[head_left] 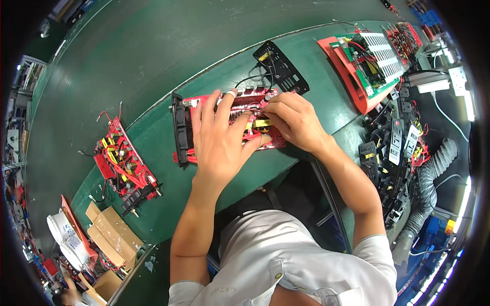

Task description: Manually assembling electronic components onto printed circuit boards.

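Note:
A red circuit board assembly with yellow-wrapped parts and red wires lies on the green bench in front of me. A black end panel stands at its left end. My left hand rests across the board with its fingers spread, thumb and index finger touching parts near the middle. At the board's right half, my right hand has its fingertips pinched together. Whatever they hold is hidden by the fingers. Just beyond the board lies a black slotted panel, with a black cable running from it toward the board.
A second red board assembly lies to the left. Cardboard boxes stand at the lower left. A green board on an orange sheet sits far right, above black panels and a grey flexible duct.

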The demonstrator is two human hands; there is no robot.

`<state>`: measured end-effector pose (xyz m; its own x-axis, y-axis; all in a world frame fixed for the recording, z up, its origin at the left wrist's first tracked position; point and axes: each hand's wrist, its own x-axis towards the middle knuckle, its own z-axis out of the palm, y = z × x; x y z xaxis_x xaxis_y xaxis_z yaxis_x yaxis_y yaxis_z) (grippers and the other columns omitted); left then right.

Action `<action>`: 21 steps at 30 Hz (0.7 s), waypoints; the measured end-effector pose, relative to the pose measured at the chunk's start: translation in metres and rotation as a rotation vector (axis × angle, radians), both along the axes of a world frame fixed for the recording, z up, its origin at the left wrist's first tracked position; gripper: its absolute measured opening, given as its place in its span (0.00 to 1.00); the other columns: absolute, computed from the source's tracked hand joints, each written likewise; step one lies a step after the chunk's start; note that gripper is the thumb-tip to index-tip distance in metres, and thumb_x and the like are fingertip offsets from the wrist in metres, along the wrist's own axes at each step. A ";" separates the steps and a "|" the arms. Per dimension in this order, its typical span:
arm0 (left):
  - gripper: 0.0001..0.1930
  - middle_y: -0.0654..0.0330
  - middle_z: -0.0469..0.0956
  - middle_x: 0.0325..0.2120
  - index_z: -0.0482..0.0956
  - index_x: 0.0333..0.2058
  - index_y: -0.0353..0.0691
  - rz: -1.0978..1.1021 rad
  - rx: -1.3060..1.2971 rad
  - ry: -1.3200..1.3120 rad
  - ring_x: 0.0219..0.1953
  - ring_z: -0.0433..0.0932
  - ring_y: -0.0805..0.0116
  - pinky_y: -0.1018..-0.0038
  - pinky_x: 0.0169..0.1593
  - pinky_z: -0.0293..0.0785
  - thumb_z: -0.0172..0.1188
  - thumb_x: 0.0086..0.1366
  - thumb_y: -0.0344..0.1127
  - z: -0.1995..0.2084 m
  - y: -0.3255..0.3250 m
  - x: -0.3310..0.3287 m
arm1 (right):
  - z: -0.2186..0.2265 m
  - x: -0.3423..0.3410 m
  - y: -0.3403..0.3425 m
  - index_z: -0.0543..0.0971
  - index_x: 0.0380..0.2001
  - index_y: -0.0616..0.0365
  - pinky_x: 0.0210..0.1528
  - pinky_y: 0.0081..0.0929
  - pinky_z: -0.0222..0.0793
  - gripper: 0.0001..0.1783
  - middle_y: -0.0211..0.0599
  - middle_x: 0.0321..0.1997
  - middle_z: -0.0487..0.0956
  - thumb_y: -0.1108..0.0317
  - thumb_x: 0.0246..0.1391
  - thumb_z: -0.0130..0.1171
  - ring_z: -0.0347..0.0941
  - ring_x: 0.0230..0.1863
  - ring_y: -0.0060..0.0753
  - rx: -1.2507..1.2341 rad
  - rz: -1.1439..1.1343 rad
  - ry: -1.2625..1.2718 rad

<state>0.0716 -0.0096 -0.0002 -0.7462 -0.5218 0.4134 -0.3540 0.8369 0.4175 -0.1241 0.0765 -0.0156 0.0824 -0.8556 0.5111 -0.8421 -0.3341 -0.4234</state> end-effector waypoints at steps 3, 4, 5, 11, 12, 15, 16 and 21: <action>0.27 0.47 0.72 0.55 0.84 0.39 0.35 0.003 0.011 0.004 0.60 0.66 0.44 0.46 0.64 0.56 0.73 0.48 0.52 0.001 0.000 0.000 | 0.003 0.001 0.000 0.78 0.37 0.60 0.40 0.37 0.71 0.13 0.37 0.34 0.77 0.78 0.45 0.65 0.76 0.37 0.43 0.035 0.002 -0.004; 0.27 0.47 0.72 0.55 0.84 0.39 0.35 0.006 0.016 0.004 0.60 0.66 0.44 0.46 0.64 0.56 0.73 0.48 0.52 0.001 0.000 0.000 | 0.004 0.001 -0.001 0.79 0.37 0.60 0.40 0.37 0.72 0.13 0.38 0.34 0.78 0.78 0.45 0.65 0.76 0.37 0.43 0.046 0.003 -0.009; 0.27 0.48 0.72 0.54 0.85 0.39 0.36 0.007 0.015 0.009 0.60 0.66 0.44 0.46 0.64 0.56 0.73 0.48 0.53 0.001 0.000 0.000 | 0.005 0.001 -0.001 0.79 0.37 0.60 0.40 0.37 0.72 0.13 0.38 0.34 0.78 0.78 0.45 0.65 0.76 0.37 0.43 0.050 0.005 -0.008; 0.26 0.49 0.72 0.54 0.85 0.38 0.37 0.015 0.011 0.023 0.60 0.67 0.45 0.47 0.64 0.56 0.72 0.49 0.53 -0.001 -0.001 0.000 | 0.005 0.001 -0.004 0.79 0.37 0.61 0.40 0.37 0.72 0.12 0.38 0.34 0.78 0.78 0.45 0.65 0.76 0.37 0.44 0.070 0.005 -0.004; 0.26 0.49 0.72 0.54 0.85 0.38 0.37 0.015 -0.002 0.012 0.59 0.67 0.45 0.47 0.64 0.56 0.72 0.49 0.53 0.000 -0.001 0.000 | 0.005 0.001 -0.004 0.79 0.37 0.61 0.40 0.37 0.72 0.12 0.38 0.34 0.78 0.78 0.45 0.65 0.76 0.37 0.44 0.072 0.006 0.000; 0.26 0.49 0.73 0.54 0.85 0.38 0.37 0.016 -0.002 0.011 0.59 0.67 0.46 0.47 0.64 0.57 0.72 0.48 0.53 0.001 -0.001 0.000 | 0.006 0.001 -0.003 0.79 0.36 0.60 0.40 0.37 0.72 0.12 0.38 0.35 0.78 0.78 0.45 0.65 0.76 0.37 0.44 0.082 0.002 0.001; 0.26 0.49 0.73 0.54 0.85 0.38 0.37 0.017 0.000 0.011 0.59 0.67 0.46 0.47 0.64 0.57 0.72 0.48 0.53 0.001 -0.001 0.000 | 0.006 0.002 -0.003 0.79 0.36 0.60 0.40 0.37 0.72 0.12 0.38 0.35 0.78 0.78 0.45 0.65 0.76 0.37 0.44 0.087 -0.005 -0.003; 0.25 0.49 0.73 0.53 0.85 0.38 0.37 0.020 0.007 0.025 0.59 0.68 0.45 0.47 0.64 0.57 0.73 0.48 0.52 -0.001 -0.001 -0.001 | 0.007 0.001 -0.003 0.79 0.37 0.60 0.39 0.38 0.72 0.12 0.38 0.35 0.78 0.78 0.46 0.64 0.76 0.37 0.44 0.096 0.013 0.001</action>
